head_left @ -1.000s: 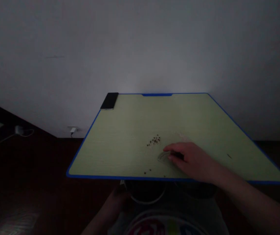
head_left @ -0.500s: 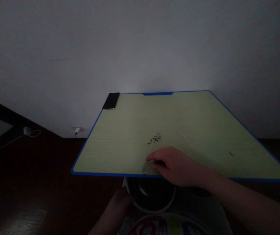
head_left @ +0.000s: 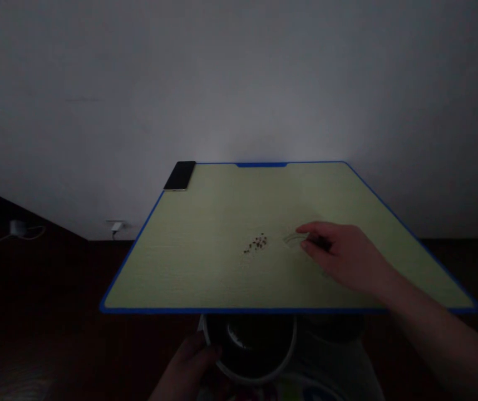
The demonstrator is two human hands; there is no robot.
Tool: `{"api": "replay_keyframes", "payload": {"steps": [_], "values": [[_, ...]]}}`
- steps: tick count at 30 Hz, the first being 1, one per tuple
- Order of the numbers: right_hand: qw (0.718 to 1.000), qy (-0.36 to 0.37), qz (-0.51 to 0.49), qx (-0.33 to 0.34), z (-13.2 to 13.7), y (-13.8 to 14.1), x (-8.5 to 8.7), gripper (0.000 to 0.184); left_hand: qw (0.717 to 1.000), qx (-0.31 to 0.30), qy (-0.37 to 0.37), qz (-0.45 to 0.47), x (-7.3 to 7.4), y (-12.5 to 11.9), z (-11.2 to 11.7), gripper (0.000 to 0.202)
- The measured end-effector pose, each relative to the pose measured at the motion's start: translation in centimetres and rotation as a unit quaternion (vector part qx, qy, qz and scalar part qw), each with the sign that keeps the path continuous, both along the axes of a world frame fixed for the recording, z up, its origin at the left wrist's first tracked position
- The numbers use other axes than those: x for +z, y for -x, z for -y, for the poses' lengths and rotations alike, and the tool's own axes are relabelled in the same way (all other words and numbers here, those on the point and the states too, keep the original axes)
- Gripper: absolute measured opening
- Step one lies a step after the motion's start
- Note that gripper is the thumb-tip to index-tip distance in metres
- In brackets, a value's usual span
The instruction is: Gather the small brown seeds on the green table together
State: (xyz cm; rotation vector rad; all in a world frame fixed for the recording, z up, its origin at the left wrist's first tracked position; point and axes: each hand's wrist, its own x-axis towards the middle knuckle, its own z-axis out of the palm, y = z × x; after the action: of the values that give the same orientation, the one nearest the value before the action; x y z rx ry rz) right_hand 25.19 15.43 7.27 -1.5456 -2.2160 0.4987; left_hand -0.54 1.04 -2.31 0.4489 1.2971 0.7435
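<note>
Over the right-centre of the pale green tabletop (head_left: 213,223), my right hand (head_left: 339,250) pinches a clear, ridged, curved piece (head_left: 294,239) between thumb and fingers. Its exact kind is too faint to tell, and my fingers hide part of it. To the left of that hand lies a small scatter of dark brown bits (head_left: 257,243) with pale crumbs around it. Below the table's front edge, my left hand (head_left: 192,362) grips the left rim of a dark-inside bowl with a light rim (head_left: 253,379). The bowl's far side is hidden under the table.
A black phone (head_left: 180,175) lies at the table's back left corner. Blue edging (head_left: 222,311) runs round the tabletop, which stands by a grey wall (head_left: 239,83). A white plug (head_left: 117,226) sits low on the wall, left. Another dark round shape (head_left: 334,328) shows right of the bowl.
My right hand has moved away from the front edge, up and to the right, carrying the clear piece. My left hand stays on the bowl. The view has shifted slightly.
</note>
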Motion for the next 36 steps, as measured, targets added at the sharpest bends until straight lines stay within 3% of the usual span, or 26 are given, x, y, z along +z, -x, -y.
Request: {"api": "replay_keyframes", "payload": {"steps": [5, 9, 13, 16, 24, 30, 34, 36], "values": [[0.997, -0.022, 0.038, 0.063, 0.7, 2.8, -1.5, 0.029, 0.999, 0.008, 0.011, -0.035, -0.5, 0.3, -0.3, 0.017], [0.997, -0.044, 0.053, 0.044, 0.2, 3.1, -2.2, 0.027, 0.999, 0.01, 0.014, -0.04, -1.0, 0.5, -0.2, 0.016], [0.996, -0.045, 0.072, 0.005, -0.8, 1.5, -2.1, 0.026, 0.999, -0.035, -0.014, 0.021, -1.6, 0.6, -0.2, 0.021], [0.996, -0.051, 0.073, -0.009, -1.0, 1.1, -1.8, 0.026, 0.999, -0.037, -0.011, 0.033, -1.2, 0.5, -0.2, 0.022], [0.996, -0.05, 0.072, 0.02, -0.9, 3.0, -2.1, 0.028, 1.0, 0.014, 0.02, -0.013, -0.4, 0.5, -0.1, 0.015], [0.991, -0.058, 0.108, -0.045, -1.7, 0.5, -2.1, 0.028, 1.0, 0.0, 0.004, 0.018, -0.9, 0.6, -0.4, 0.014], [0.994, -0.06, 0.063, -0.066, -3.3, -2.1, -1.1, 0.028, 1.0, -0.01, -0.008, -0.008, -2.0, 1.3, -0.5, 0.019], [0.998, -0.055, 0.02, -0.037, -4.9, -3.3, -0.4, 0.031, 0.999, -0.011, -0.017, -0.043, -2.8, 1.8, -0.7, 0.019]]}}
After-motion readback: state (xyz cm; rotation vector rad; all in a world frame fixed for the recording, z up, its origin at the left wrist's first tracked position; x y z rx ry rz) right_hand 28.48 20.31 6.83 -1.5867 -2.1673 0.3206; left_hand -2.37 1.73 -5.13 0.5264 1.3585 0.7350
